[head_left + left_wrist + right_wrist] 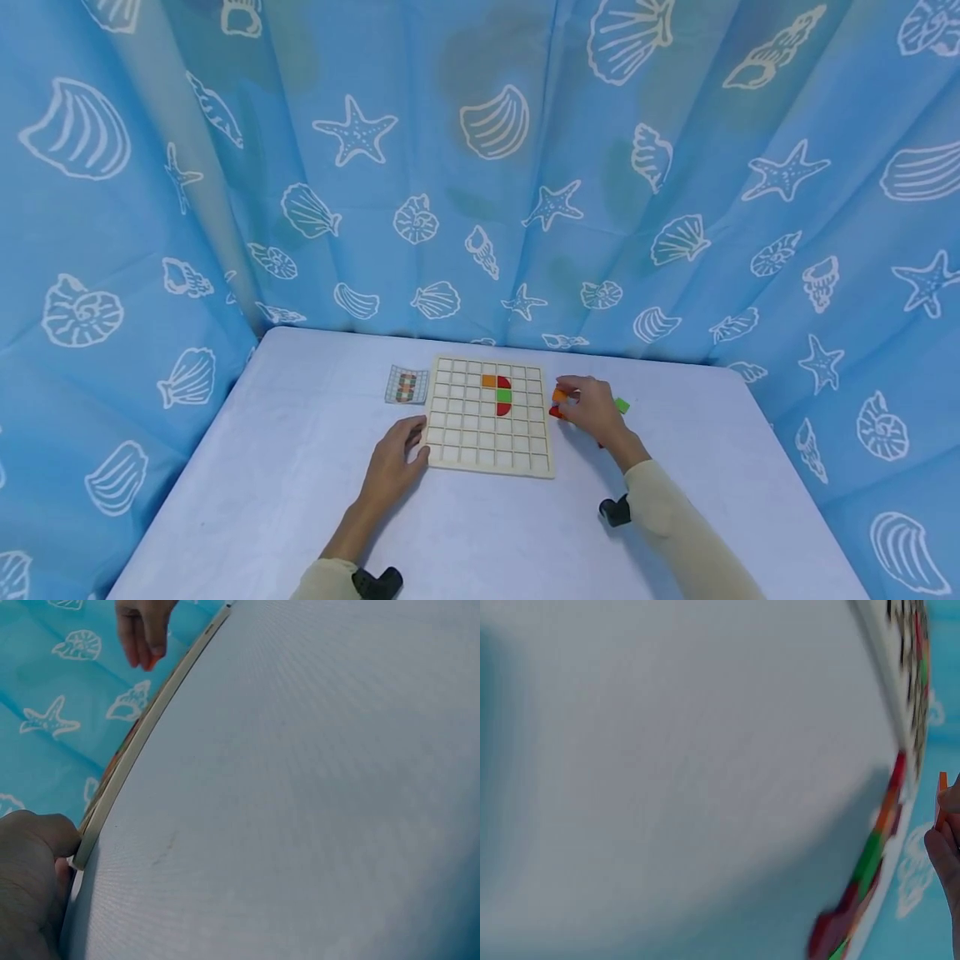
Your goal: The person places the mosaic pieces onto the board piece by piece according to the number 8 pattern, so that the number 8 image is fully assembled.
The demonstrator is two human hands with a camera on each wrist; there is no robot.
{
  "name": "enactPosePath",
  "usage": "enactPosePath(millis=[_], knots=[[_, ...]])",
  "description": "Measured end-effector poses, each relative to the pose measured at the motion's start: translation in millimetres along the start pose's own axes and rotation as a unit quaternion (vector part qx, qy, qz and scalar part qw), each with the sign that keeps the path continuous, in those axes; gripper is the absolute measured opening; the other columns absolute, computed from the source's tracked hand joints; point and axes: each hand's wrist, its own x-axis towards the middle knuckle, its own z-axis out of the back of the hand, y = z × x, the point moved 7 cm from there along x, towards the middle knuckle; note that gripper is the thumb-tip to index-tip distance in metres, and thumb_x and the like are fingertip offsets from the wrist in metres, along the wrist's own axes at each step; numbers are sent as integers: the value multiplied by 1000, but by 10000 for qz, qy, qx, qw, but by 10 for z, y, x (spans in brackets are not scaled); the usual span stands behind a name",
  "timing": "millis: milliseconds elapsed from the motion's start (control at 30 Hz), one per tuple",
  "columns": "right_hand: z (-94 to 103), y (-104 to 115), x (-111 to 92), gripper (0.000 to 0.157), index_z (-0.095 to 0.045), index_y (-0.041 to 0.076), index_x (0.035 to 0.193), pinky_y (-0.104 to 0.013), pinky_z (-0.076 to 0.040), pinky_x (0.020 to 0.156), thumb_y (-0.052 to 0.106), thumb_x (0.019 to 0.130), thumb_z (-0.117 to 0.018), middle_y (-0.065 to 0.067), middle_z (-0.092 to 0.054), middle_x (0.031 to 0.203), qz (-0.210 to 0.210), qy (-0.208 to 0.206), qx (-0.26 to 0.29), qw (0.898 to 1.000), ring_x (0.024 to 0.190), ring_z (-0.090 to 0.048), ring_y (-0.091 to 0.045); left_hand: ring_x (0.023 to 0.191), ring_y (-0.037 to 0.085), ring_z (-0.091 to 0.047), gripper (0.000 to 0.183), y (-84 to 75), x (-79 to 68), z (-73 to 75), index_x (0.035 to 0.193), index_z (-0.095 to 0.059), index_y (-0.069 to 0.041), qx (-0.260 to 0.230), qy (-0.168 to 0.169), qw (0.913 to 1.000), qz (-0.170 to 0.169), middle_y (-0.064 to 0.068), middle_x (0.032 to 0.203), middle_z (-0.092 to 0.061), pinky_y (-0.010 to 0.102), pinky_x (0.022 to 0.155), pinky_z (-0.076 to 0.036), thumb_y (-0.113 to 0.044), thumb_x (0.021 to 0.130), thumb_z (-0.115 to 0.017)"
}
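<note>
Left hand [395, 460]: thumb and fingers apart, touches left edge of gridded board [453, 436] on white tabletop [480, 533]; right hand [592, 406]: pinches orange tile [942, 796], just beyond board's right edge; four coloured tiles [504, 396] in grid; patterned card [407, 386]; blue curtain [427, 75] behind

Board [474, 422]: matt, wood-like | table cover [480, 533]: woven cloth | curtain [420, 167]: smooth

The left hand [28, 874] touches a flat cream board [145, 733] edge; beyond the board, the right hand [144, 626] pinches an orange piece [154, 661].
</note>
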Motion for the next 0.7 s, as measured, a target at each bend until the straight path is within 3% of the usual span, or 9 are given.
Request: enactPosePath(millis=[133, 333, 700], knots=[[-53, 277, -17, 46, -64, 6, 128, -39, -58, 88, 12, 83, -74, -9, -66, 118, 304, -17, 280, 9991, 105, -61, -26, 115, 20, -60, 48, 12, 7, 6, 129, -56, -3, 23, 15, 10000, 47, 8, 121, -61, 25, 100, -50, -4, 84, -72], [-271, 577, -63, 44, -67, 7, 124, -37, -59, 87, 12, 82, -77, -6, -66, 119, 426, 194, 829, 9955, 106, -63, -24, 114, 21, -60, 48, 28, 2, -5, 129, -57, -2, -2, 24, 10000, 15, 9, 121, -61, 26, 99, -50, -3, 83, -72], [-634, 982, -85, 44, -67, 5, 123, -30, -59, 85, 9, 81, -77, -4, -68, 114, 1201, 476, 815, 9883, 98, -64, -18, 113, 21, -61, 47, 30, 10, -3, 128, -57, -1, -142, -9, 9999, -25, 10, 120, -62, 24, 97, -51, -2, 83, -72]])
